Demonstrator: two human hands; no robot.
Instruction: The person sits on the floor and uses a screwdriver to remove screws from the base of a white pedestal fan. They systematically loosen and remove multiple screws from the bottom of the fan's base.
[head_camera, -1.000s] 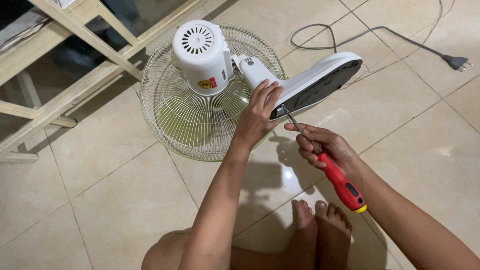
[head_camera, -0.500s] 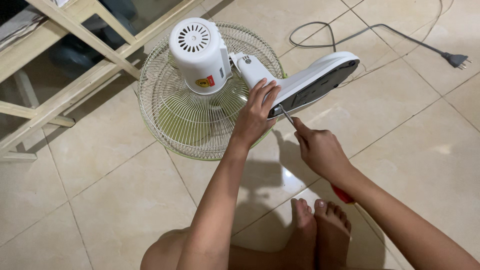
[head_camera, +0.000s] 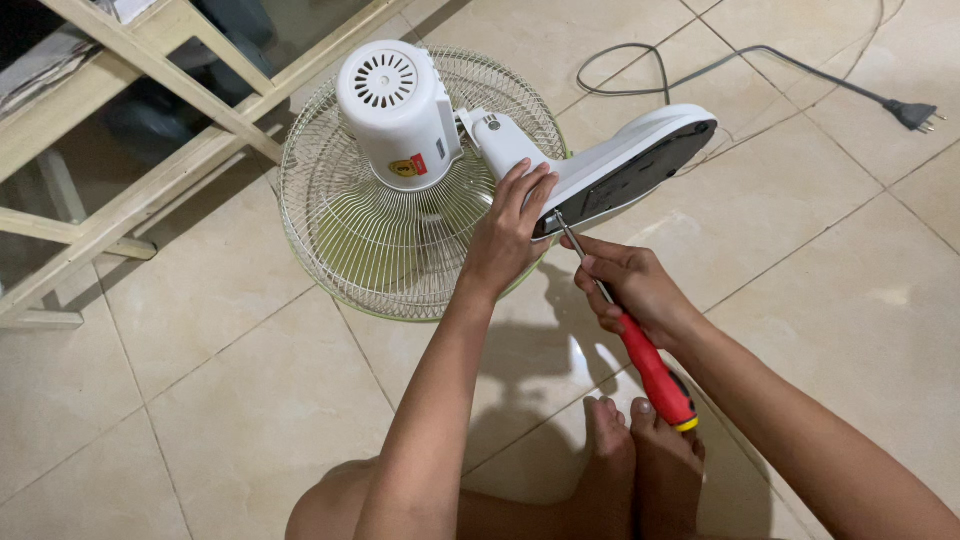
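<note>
Going from the left, the fan (head_camera: 420, 170) lies face down on the tiled floor (head_camera: 200, 400), its pale wire guard (head_camera: 340, 230) flat on the tiles and the white motor housing (head_camera: 398, 112) pointing up. It has barely shifted over the last second. Beyond the guard, further left of the grip, stands a wooden frame (head_camera: 150, 190).

The left hand (head_camera: 507, 232) is wrapped around the neck where the fan's stand meets its base (head_camera: 630, 165), closed in a steady grip on the white plastic, just as it was a second ago.

Right of that grip, the change is in the right hand (head_camera: 628, 285). Half a second ago it had rolled over so that the handle was hidden under the wrist; now the hand has rolled back and the red handle with its yellow end (head_camera: 655, 375) shows again, pointing down toward the feet. The right grip is closed on the screwdriver (head_camera: 620, 315), fingers pinching the metal shaft, whose tip sits at the near edge of the dark underside of the base. That roll and return looks like one turn of a screw, so the screw is probably being worked stroke by stroke.

The base is tipped up off the floor. Further right, the grey cord and plug (head_camera: 912, 115) lie loose on the tiles.
</note>
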